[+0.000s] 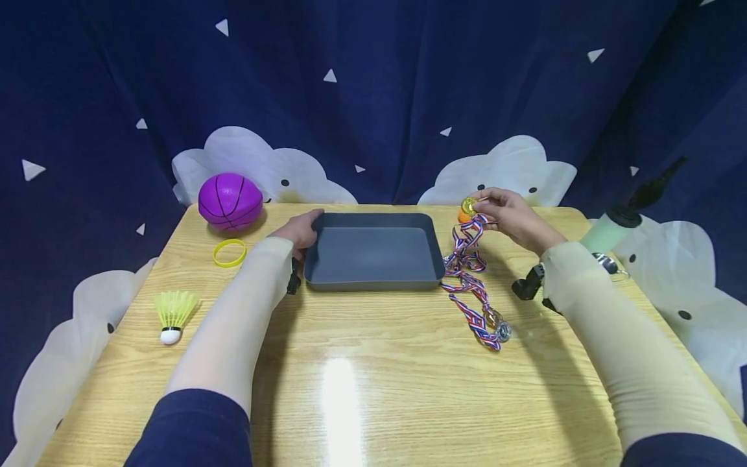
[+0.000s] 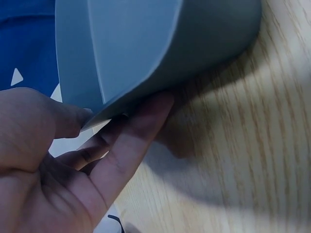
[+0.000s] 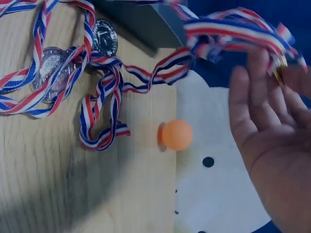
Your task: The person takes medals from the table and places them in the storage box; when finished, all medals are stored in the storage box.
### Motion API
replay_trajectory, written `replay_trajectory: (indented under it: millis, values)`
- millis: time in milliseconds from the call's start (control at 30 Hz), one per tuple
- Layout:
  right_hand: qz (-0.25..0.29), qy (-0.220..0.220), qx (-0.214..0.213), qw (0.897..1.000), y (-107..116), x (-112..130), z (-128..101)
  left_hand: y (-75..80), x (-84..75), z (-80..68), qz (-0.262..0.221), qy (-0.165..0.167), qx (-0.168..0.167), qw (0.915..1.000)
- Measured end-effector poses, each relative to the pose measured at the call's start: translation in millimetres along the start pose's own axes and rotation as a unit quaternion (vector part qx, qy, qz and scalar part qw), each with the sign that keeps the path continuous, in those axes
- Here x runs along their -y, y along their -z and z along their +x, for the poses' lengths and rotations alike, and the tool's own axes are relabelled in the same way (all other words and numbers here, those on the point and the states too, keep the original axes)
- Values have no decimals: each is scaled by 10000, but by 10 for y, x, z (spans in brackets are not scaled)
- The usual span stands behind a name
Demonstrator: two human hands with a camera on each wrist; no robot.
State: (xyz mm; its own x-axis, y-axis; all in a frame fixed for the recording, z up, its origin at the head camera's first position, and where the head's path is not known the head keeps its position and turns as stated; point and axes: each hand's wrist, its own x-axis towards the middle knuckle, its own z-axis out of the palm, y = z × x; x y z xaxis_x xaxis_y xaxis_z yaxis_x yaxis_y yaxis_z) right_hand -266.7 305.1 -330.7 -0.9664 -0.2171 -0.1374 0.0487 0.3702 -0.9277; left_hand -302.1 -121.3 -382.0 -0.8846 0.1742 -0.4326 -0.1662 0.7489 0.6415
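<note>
On the wooden table (image 1: 362,389) from the head cam: left hand (image 1: 300,230) gripping the far left corner of the grey tray (image 1: 373,250), right hand (image 1: 510,217) pinching a gold medal (image 1: 469,206) just off the tray's far right corner, ribbons (image 1: 467,272) trailing down to two more medals (image 1: 497,326). Purple ball (image 1: 230,201), yellow band (image 1: 229,252), shuttlecock (image 1: 172,314) off left.

Left wrist cam: thumb over the tray (image 2: 146,48) rim, fingers (image 2: 136,136) underneath.

Right wrist cam: fingertips (image 3: 272,73) closed on the gold medal (image 3: 280,68), orange ball (image 3: 176,135) at the table edge, silver medals (image 3: 104,41) among the ribbons (image 3: 104,107).
</note>
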Motion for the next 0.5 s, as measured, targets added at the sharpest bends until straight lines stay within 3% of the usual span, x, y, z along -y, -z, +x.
replay_trajectory:
  millis: [133, 267, 500]
  values:
    - [-583, -189, -202, 9979, 36, -130, -1, 12, -4, 6, -6, -28, -5, 10000]
    - [-1326, -430, 223, 9900, -45, -284, -6, 16, -10, 15, -59, -26, 11, 10000]
    - [-1374, -257, 709, 9876, -284, -262, 5, 39, -4, -11, -24, 2, 23, 10000]
